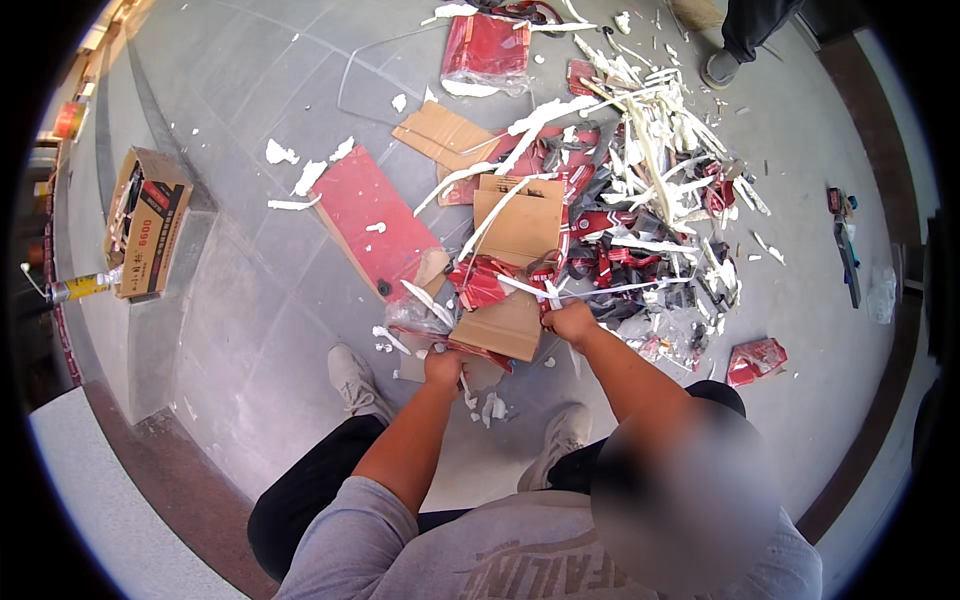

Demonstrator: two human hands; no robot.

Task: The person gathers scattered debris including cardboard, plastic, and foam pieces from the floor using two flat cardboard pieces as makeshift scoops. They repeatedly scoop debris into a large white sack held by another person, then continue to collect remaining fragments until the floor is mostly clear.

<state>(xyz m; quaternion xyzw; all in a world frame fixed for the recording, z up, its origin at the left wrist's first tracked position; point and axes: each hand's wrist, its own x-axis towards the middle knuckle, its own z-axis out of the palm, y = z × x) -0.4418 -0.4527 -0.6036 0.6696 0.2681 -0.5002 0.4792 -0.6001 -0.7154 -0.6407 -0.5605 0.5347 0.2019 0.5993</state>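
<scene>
My left hand is closed low at the left of an opened cardboard box, close to a red-edged piece and a thin white strip. What its fingers hold is hard to make out. My right hand is closed at the box's right side, beside red wrapping and the end of a white strip. Its fingers partly hide whatever they grip. Crumpled red wrapping lies across the box's middle. A large red cardboard panel rests flat on the floor to the left.
A heap of white foam strips and torn red-black packaging spreads at the right. Farther off lies a red pack. A cardboard box stands on a ledge at left. Another person's shoe shows at the far right.
</scene>
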